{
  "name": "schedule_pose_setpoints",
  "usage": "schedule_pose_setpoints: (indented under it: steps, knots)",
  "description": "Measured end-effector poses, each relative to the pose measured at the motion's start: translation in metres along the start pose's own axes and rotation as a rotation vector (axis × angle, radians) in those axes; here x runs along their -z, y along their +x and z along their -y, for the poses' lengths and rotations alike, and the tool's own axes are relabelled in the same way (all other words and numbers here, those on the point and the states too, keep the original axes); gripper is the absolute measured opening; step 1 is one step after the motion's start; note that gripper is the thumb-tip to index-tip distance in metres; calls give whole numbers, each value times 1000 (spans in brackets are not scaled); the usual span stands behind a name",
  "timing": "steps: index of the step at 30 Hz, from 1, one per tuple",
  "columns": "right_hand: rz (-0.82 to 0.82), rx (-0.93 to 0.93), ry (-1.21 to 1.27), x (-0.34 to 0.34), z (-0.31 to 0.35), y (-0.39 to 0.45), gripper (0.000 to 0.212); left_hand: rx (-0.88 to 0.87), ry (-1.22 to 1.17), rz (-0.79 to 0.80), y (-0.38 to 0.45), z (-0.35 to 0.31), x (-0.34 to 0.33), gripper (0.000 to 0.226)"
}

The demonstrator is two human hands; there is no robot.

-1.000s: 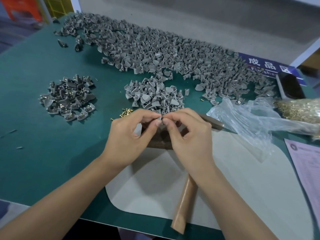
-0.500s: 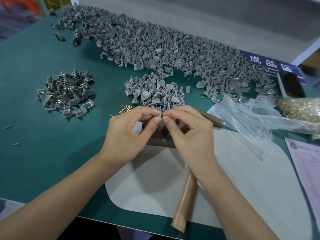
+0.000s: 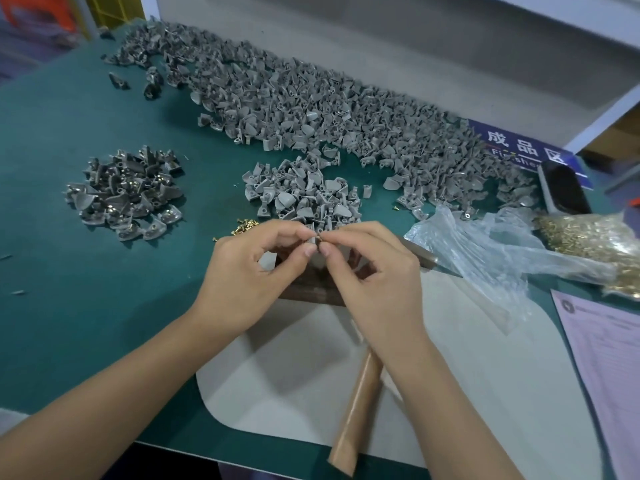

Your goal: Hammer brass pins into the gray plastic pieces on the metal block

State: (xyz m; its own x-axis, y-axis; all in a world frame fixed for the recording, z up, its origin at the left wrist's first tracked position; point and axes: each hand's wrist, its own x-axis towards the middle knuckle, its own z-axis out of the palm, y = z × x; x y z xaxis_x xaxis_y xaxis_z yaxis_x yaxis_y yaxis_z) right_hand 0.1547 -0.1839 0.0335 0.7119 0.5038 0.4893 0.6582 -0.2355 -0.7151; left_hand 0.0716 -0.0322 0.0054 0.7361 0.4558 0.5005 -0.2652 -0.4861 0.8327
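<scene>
A green table [image 3: 86, 323] fills the frame, a long gray heap [image 3: 311, 109] across the top. At center, above the dark block [image 3: 311, 289], your left hand [image 3: 249, 271] pinches a gray piece [image 3: 313, 241]; your right hand [image 3: 374, 271] pinches a tiny pin [image 3: 320, 238] against it. Loose pins [image 3: 242, 226] lie just upper left.

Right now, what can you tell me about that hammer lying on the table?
Only the hammer handle shows clearly: a long, smooth, tan-brown shaft that looks wooden. It lies flat on the pale mat, its butt end pointing toward the near table edge and poking just past the mat. The upper end runs under the right hand, so its head is hidden. No hand grips it.
</scene>
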Motion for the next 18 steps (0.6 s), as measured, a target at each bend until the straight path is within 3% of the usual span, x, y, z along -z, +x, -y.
schedule_pose_setpoints:
  steps: [3,6,9,11,16,18]
  knots:
    - [-62,-50,-60,21,3,-8,10,-38,85,43,2,1,-1,17]
    - [-146,-318,-297,43,5,-32,8,-56,187,93,3,3,-1,4]
    - [94,-625,-579,49,7,-56,34,0,245,124,3,2,0,4]
    - [231,-699,-634,45,12,-62,47,10,278,132,3,2,1,4]
    - [275,-672,-692,42,7,-57,25,24,316,137,4,6,7,5]
    - [182,-756,-411,53,-2,-51,13,42,287,157,5,5,7,5]
